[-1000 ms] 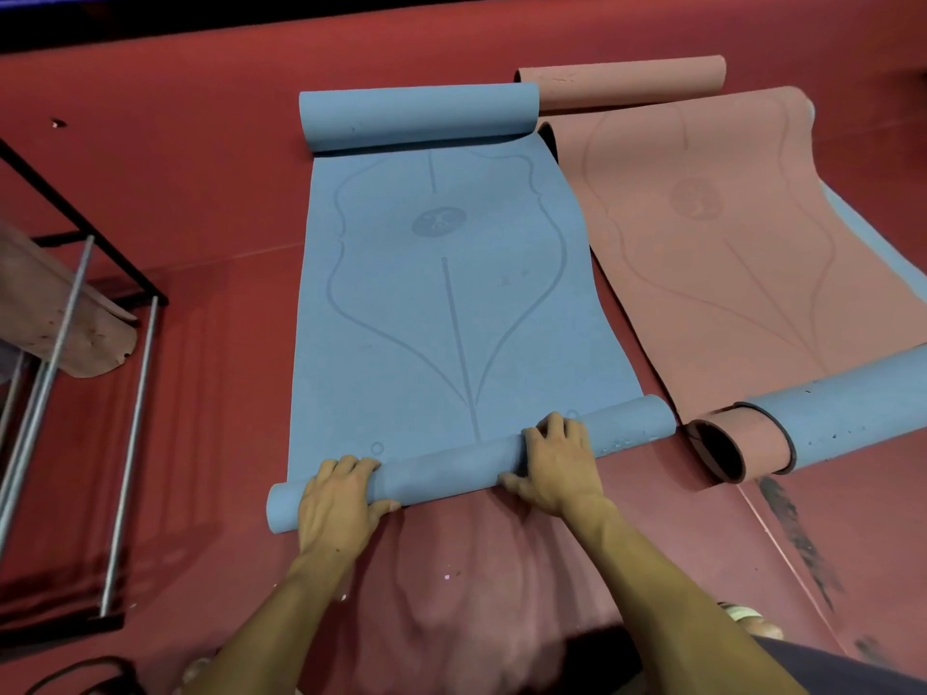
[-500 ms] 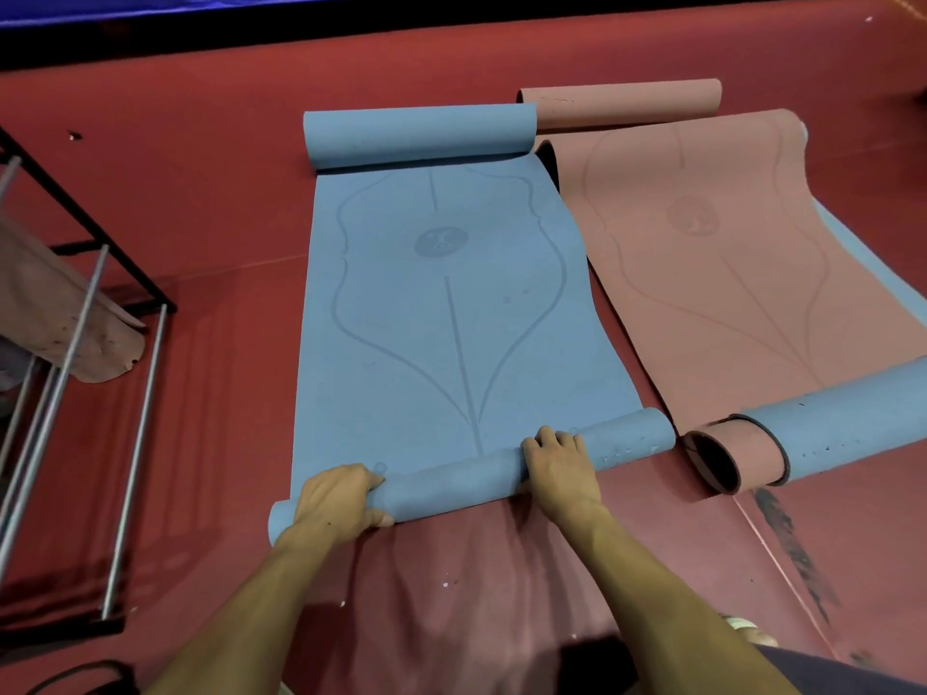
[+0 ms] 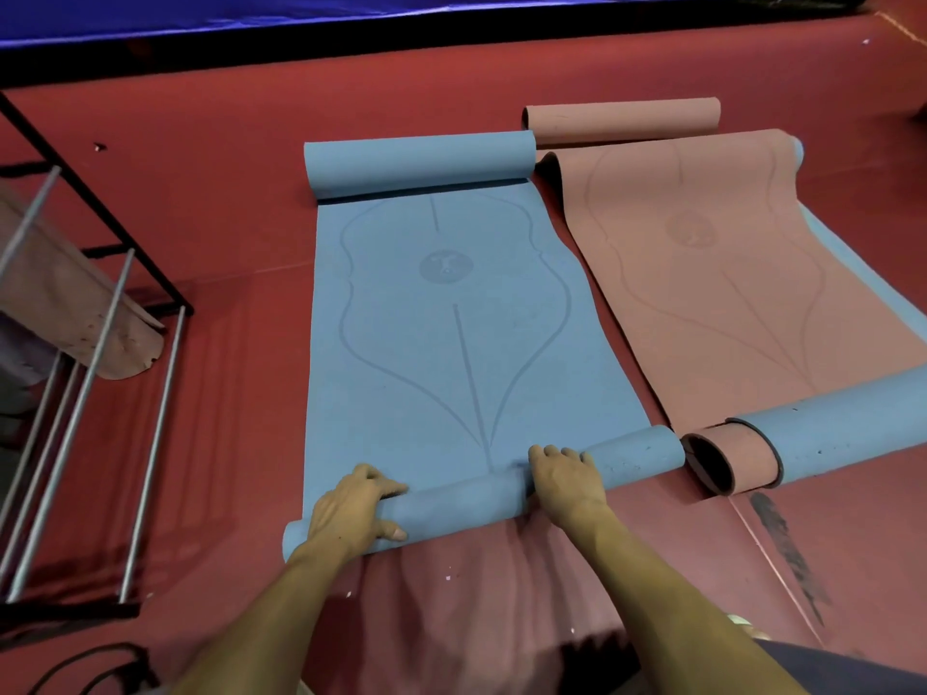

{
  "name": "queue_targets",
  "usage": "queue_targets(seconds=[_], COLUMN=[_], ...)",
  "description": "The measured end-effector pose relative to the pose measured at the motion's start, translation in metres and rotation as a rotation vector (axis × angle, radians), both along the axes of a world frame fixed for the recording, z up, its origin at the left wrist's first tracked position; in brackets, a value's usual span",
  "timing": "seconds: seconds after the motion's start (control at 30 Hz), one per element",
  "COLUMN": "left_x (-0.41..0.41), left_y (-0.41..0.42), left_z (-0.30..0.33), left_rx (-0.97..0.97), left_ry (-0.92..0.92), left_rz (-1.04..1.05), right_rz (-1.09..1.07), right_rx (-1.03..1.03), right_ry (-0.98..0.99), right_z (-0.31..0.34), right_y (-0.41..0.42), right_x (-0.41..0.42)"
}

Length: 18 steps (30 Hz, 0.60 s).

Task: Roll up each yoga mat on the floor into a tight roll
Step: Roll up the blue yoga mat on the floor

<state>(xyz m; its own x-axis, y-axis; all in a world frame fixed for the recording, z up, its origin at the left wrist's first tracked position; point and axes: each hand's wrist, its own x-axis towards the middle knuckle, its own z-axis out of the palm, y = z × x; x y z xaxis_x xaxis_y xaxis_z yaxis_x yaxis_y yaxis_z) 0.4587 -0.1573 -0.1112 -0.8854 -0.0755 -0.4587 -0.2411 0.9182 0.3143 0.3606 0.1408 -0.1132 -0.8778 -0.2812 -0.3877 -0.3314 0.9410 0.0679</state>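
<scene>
1. Where the red floor [image 3: 225,158] meets the left edge of view stands a black metal-framed rack with silver bars [image 3: 95,373], a pinkish rolled mat [image 3: 75,313] lying in it; a bare strip of floor separates the rack from the next item.
2. Blue foam yoga mat with printed line pattern [image 3: 451,333], flat at centre, curled at its far end and rolled at its near end into a slanted tube whose left tip sits nearer the person. Open floor lies in front of the tube.
3. Left hand [image 3: 351,509], on the tube near its left tip, fingers curled over the top and thumb on the near side, gripping the roll.
4. Right hand [image 3: 567,479], on the tube right of centre, fingers draped over the top, holding the roll.
5. Dusty-pink yoga mat [image 3: 727,303], just right of the blue one, their long edges close; its far end is curled, its near end is rolled inside a blue layer.
</scene>
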Motion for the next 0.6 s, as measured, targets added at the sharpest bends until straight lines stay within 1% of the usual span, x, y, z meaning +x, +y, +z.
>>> queue_targets(seconds=[0.1,0.17,0.27,0.37,0.47,0.53,0.6], left_x=[0.001,0.000,-0.004,-0.008,-0.003,0.003,0.005], left_y=[0.002,0.004,0.005,0.008,0.015,0.017,0.018], left_z=[-0.003,-0.004,-0.005,-0.001,-0.005,-0.008,-0.009], left_rx=[-0.011,0.033,0.043,-0.019,-0.124,-0.151,-0.150], left_ry=[0.124,0.133,0.121,0.105,0.146,0.179,0.205], left_rz=[-0.061,-0.075,-0.029,-0.017,-0.039,-0.035,-0.031], right_rz=[-0.032,-0.051,-0.041,-0.029,-0.053,-0.097,-0.114], right_rx=[-0.023,-0.023,-0.037,-0.100,-0.138,-0.112,-0.085], right_ry=[0.031,0.071,0.065,0.031,-0.035,-0.068,-0.031], right_z=[-0.007,-0.008,-0.008,-0.001,0.006,0.008,0.006], right_y=[-0.001,-0.001,-0.003,-0.004,-0.004,-0.007,-0.011], right_x=[-0.003,-0.004,-0.008,-0.011,-0.013,-0.012,-0.006])
